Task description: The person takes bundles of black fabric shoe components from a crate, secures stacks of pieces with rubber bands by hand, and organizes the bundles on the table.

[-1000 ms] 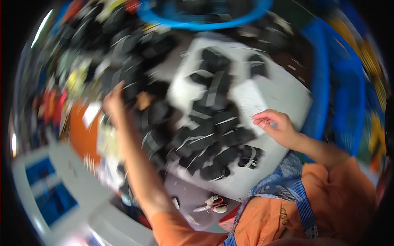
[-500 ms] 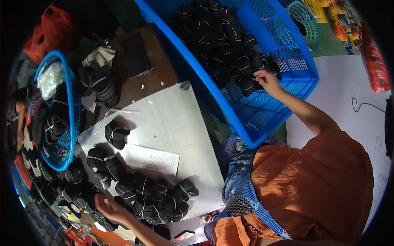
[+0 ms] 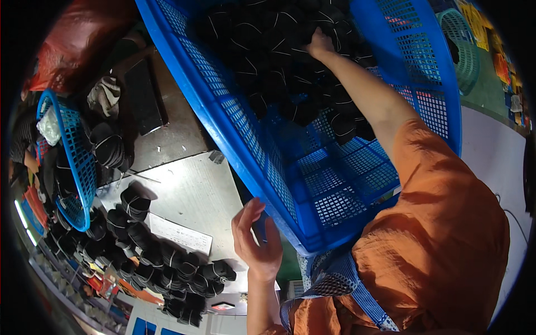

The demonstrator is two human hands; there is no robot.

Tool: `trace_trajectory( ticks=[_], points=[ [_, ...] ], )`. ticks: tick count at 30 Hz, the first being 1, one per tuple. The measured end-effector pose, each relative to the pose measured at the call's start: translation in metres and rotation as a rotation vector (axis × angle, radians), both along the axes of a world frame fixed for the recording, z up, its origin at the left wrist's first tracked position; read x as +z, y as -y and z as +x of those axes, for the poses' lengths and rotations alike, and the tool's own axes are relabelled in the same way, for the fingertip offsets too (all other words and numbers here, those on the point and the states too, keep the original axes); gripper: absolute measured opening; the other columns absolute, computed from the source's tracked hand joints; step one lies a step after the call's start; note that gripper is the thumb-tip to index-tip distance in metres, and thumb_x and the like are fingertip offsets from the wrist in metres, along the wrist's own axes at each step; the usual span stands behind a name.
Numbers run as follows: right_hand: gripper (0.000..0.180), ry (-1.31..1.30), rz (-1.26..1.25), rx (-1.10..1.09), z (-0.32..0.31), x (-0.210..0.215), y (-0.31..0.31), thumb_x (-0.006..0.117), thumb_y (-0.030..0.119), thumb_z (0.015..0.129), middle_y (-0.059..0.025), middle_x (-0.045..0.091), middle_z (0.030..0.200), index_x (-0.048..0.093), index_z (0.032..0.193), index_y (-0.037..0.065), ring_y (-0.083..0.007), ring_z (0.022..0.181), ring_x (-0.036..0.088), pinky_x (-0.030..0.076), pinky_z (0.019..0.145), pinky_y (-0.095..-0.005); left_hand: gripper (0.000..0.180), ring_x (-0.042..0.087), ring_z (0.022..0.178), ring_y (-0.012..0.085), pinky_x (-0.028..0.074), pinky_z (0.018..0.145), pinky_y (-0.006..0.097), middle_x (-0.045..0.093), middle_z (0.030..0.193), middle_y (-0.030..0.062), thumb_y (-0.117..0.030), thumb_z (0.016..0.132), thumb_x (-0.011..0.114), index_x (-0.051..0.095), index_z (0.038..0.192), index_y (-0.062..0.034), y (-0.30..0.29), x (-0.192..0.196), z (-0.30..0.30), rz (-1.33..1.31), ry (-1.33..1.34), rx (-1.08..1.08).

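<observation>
A large blue plastic basket (image 3: 220, 125) holds a heap of rolled black bundles (image 3: 282, 47), each tied with a thin pale string. My right hand (image 3: 322, 46) reaches deep into it, with its fingers bent down among the bundles. Whatever those fingers grip is lost in the dark heap. My left hand (image 3: 258, 243) is raised beside the basket's near corner, palm up, fingers apart and nothing in it. More tied black bundles (image 3: 167, 262) are crowded along the near left of the white table (image 3: 192, 176). One black bundle (image 3: 135, 202) sits slightly apart from them.
A written sheet (image 3: 180, 231) lies beside the table bundles. Farther left stands a smaller blue basket (image 3: 75, 156) with a white plastic bag (image 3: 49, 125). A dark flat case (image 3: 145, 97) rests on the brown tabletop (image 3: 181, 120). A green basket (image 3: 460, 50) is beyond the big one.
My right hand has moved farther into the basket, away from its near end. My left hand has come from beside the table bundles, rightward to the basket's corner. The view has shifted.
</observation>
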State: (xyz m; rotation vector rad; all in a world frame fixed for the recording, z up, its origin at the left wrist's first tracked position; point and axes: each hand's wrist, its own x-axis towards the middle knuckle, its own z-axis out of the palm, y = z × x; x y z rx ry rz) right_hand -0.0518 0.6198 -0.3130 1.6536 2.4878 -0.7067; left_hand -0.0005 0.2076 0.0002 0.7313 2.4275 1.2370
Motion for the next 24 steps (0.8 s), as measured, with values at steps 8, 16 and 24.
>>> trace_trajectory(
  ticks=[8, 16, 24],
  points=[
    [0.070, -0.663, -0.832, 0.066, 0.087, 0.223, 0.089, 0.076, 0.029, 0.076, -0.0125, 0.058, 0.118, 0.044, 0.130, -0.003, -0.0202, 0.111, 0.055, 0.042, 0.097, -0.0312, 0.057, 0.054, 0.115, 0.0268, 0.047, 0.091, 0.035, 0.055, 0.123, 0.0181, -0.005, 0.078, 0.072, 0.046, 0.129, -0.0004, -0.090, -0.022, -0.027, 0.244, 0.291, 0.091],
    [0.063, -0.928, -0.823, 0.226, 0.105, 0.341, 0.198, 0.073, 0.022, 0.075, -0.0082, 0.055, 0.107, 0.044, 0.129, 0.007, -0.0175, 0.102, 0.055, 0.046, 0.089, -0.0306, 0.066, 0.055, 0.113, 0.0206, 0.044, 0.097, 0.032, 0.057, 0.119, 0.0127, -0.014, 0.079, 0.072, 0.041, 0.136, -0.0023, -0.056, 0.009, -0.025, 0.722, 1.171, 0.049],
    [0.049, -0.965, -0.909, 0.132, 0.052, 0.368, 0.309, 0.073, 0.020, 0.071, -0.0056, 0.055, 0.099, 0.051, 0.113, 0.007, -0.0149, 0.092, 0.055, 0.048, 0.082, -0.0273, 0.068, 0.052, 0.116, 0.0228, 0.044, 0.098, 0.035, 0.053, 0.126, 0.0139, -0.020, 0.081, 0.071, 0.037, 0.136, -0.0009, 0.058, 0.040, -0.023, 0.958, 1.173, 0.298]
  ],
)
